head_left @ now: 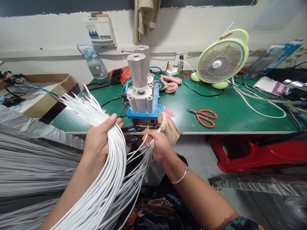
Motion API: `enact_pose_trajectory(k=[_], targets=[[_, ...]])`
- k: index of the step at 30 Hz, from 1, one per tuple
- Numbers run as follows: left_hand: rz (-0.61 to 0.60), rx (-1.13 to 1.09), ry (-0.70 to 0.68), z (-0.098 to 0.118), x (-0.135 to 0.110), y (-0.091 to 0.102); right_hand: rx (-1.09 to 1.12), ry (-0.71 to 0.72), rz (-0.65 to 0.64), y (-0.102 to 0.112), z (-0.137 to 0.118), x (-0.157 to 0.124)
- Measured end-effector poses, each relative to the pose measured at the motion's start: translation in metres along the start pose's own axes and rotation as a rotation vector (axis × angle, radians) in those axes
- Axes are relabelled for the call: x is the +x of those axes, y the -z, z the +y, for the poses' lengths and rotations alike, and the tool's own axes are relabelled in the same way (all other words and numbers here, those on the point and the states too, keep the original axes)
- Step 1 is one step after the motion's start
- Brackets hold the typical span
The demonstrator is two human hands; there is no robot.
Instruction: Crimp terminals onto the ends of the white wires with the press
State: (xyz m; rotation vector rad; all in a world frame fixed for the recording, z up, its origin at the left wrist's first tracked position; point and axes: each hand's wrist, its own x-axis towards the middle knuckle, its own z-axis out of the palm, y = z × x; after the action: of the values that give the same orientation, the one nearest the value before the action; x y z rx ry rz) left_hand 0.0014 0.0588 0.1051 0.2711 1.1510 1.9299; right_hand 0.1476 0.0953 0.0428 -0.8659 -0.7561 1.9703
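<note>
A thick bundle of white cables [117, 150] lies in my left hand [98, 137], which is closed around it. Pinkish tips show at the bundle's upper left end. My right hand [159, 143] grips a thinner bunch of white cables [140, 171]. Its fingertips pinch one cable at the front opening of a pneumatic press [141, 92], a blue-framed machine with silver cylinders. Whether that cable's tip is inside the opening is hidden. A beige cloth bag [170, 129] hangs at the press's right side, just beyond my right hand.
Orange-handled scissors [205, 117] lie on the green table [182, 108], with pink scraps [169, 111] near the press. Behind stand a green fan [220, 62] and a water bottle [96, 65]. A red stool [240, 153] sits below; more cables [31, 163] lie at left.
</note>
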Motion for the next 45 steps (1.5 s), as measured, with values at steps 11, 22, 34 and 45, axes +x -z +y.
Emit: enact_pose_trajectory(k=[11, 22, 34, 45], targets=[[0.037, 0.004, 0.002, -0.001, 0.005, 0.002, -0.037, 0.07, -0.057, 0.003, 0.003, 0.003], [-0.073, 0.163, 0.249, -0.029, -0.017, 0.039, -0.255, 0.097, -0.29, 0.023, 0.018, -0.02], [-0.283, 0.589, 0.091, -0.065, -0.042, 0.065, -0.313, 0.066, -0.253, 0.011, 0.019, -0.019], [-0.066, 0.236, 0.138, -0.033, -0.033, 0.055, 0.062, -0.058, -0.082, -0.004, -0.001, -0.008]])
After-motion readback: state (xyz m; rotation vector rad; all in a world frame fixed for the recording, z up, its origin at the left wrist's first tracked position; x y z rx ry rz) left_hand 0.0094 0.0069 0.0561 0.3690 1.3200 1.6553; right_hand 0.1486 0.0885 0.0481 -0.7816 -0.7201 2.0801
